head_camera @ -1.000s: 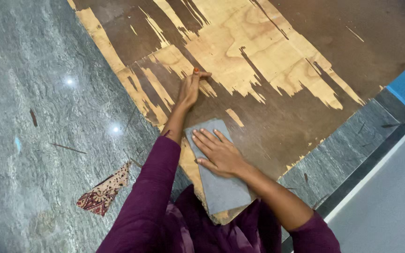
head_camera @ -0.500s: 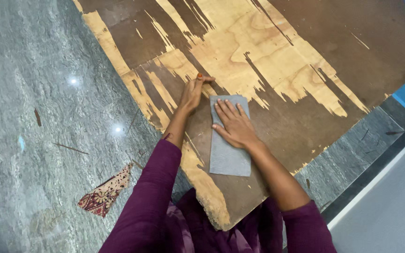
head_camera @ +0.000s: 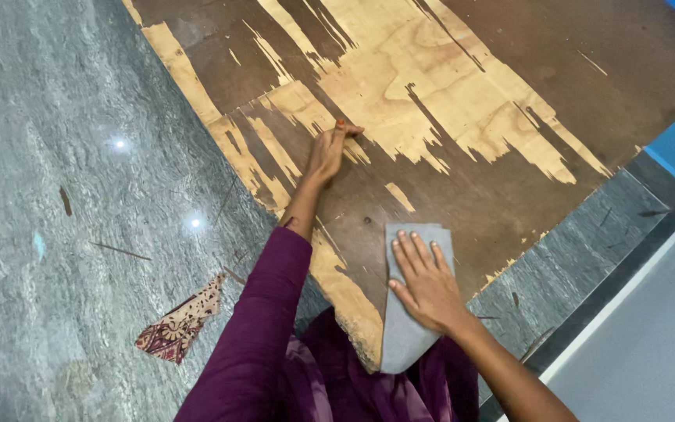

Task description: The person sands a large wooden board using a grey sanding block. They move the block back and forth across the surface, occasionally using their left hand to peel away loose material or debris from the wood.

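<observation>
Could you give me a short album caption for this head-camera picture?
Right hand presses a grey sheet flat on a worn plywood board; left hand braces farther up.

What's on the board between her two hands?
Head view: only bare wooden board, brown coating with pale worn patches, between left hand and right hand on grey sheet.

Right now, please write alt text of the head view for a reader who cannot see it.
The right hand presses a grey sheet flat on a large brown board with pale worn patches. The left hand rests on the board farther up. A patterned cloth scrap lies on the grey stone floor.
</observation>
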